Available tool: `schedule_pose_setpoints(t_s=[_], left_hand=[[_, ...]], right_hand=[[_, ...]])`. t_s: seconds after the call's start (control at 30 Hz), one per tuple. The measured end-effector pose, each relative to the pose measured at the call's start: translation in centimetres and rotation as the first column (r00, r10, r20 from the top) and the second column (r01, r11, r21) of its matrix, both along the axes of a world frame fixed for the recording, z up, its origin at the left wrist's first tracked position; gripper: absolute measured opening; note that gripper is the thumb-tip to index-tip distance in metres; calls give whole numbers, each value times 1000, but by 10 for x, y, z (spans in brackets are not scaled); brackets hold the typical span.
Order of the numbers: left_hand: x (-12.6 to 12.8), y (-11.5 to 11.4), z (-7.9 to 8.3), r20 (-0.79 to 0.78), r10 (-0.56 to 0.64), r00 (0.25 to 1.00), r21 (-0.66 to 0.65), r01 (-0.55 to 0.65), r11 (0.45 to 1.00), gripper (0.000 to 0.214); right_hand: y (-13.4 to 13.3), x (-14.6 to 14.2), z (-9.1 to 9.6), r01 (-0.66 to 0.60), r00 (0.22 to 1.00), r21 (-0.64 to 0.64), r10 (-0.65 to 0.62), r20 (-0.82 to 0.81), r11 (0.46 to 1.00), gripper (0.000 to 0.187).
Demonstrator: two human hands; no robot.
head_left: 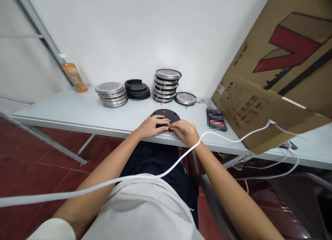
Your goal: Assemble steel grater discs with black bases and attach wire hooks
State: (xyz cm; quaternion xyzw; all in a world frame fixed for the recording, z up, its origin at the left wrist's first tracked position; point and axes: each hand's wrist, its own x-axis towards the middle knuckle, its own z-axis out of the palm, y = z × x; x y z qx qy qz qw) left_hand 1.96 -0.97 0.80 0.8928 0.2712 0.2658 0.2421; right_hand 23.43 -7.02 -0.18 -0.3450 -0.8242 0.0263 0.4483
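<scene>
White cable [140, 177], smooth, sweeps from lower left toward the right of frame, nearest my camera. Black disc [169, 114], round, matt, red-spotted, lies at frame centre on the front edge of the table [64, 108]. Left hand [150, 126] and right hand [187, 131] meet over its near side, fingers bent; whether they clamp anything I cannot tell. Behind, left to right, I list: perforated metal discs [110, 88], stacked; black discs [137, 88], stacked; taller metal-and-black stack [166, 86]; single perforated disc [186, 98], flat. Upper left: amber bottle [74, 75], white-capped. Right: printed cardboard box [241, 105]. Surface: pale, smooth. Room: plain white wall [129, 32], red tiled floor [28, 157].
</scene>
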Motion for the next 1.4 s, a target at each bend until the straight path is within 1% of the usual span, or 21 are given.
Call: schedule_pose_setpoints(t_s=[0.1, 0.2, 0.23, 0.3, 0.37, 0.43, 0.5, 0.6, 0.67, 0.8, 0.87, 0.93, 1.03, 1.07, 1.1, 1.13, 1.17, 1.23, 1.3, 1.33, 1.4], left_hand=[[-2, -1, 2, -6, -15, 1000, -38, 15, 999, 48], [-2, -3, 4, -21, -4, 1000, -56, 3, 998, 68], [-2, -3, 5, -22, 12, 1000, -61, -13, 998, 70], [0, -4, 5, -26, 67, 997, -57, -68, 996, 66], [2, -6, 5, -37, 133, 990, -31, -134, 991, 57], [4, -11, 7, 7, 187, 982, 9, -187, 982, 45], [6, -20, 9, 140, 185, 973, 25, -191, 981, 33], [9, -40, 12, 348, 155, 925, -47, -148, 988, 25], [13, -56, 14, 422, 200, 884, -156, -147, 977, 22], [18, -79, 17, 543, 290, 788, -356, -97, 929, 19], [15, -83, 22, 549, 305, 778, -392, -82, 916, 19], [8, -84, 28, 530, 253, 809, -380, -40, 924, 16], [-3, -83, 38, 507, 129, 852, -293, 29, 956, 11], [-5, -82, 40, 505, 100, 857, -265, 44, 963, 10], [-7, -82, 41, 506, 82, 859, -246, 53, 968, 9], [-9, -82, 42, 509, 71, 858, -238, 61, 969, 8], [-10, -83, 41, 513, 64, 856, -236, 70, 969, 6], [-11, -86, 38, 525, 57, 849, -244, 86, 966, 7], [-12, -92, 34, 551, 56, 833, -268, 112, 957, 14], [-12, -95, 32, 571, 57, 819, -278, 127, 952, 17], [-13, -103, 29, 616, 62, 786, -282, 146, 948, 21]], right_hand=[[-3, -3, -2, 59, 996, -47, -62, -68, 997, 15], [-7, -7, -3, 63, 943, -244, -138, -303, 968, 17], [-8, -8, -3, 13, 889, -333, -163, -428, 943, 20], [-10, -10, -3, -175, 733, -469, -204, -649, 866, 29], [-13, -11, -2, -358, 598, -514, -231, -768, 780, 34], [-16, -13, 0, -445, 531, -524, -257, -807, 726, 32], [-20, -14, 2, -483, 504, -523, -266, -822, 703, 28], [-28, -21, 8, -524, 513, -524, -242, -823, 671, 23], [-33, -27, 12, -515, 549, -527, -213, -808, 676, 22], [-44, -39, 24, -375, 661, -525, -177, -729, 764, 23], [-48, -40, 30, -334, 704, -531, -168, -690, 779, 24], [-52, -39, 35, -389, 763, -563, -87, -641, 729, 29], [-57, -36, 39, -529, 810, -624, 123, -574, 575, 43], [-59, -36, 40, -552, 809, -629, 169, -563, 547, 46], [-61, -36, 41, -554, 813, -629, 194, -549, 545, 48], [-62, -36, 41, -534, 828, -627, 203, -522, 567, 48], [-63, -36, 41, -494, 854, -621, 202, -480, 609, 46], [-64, -36, 40, -374, 917, -577, 195, -348, 727, 42], [-65, -34, 40, -253, 964, -453, 186, -189, 855, 34], [-66, -34, 40, -213, 977, -372, 183, -113, 904, 30], [-67, -33, 41, -175, 983, -223, 181, 8, 959, 23]])
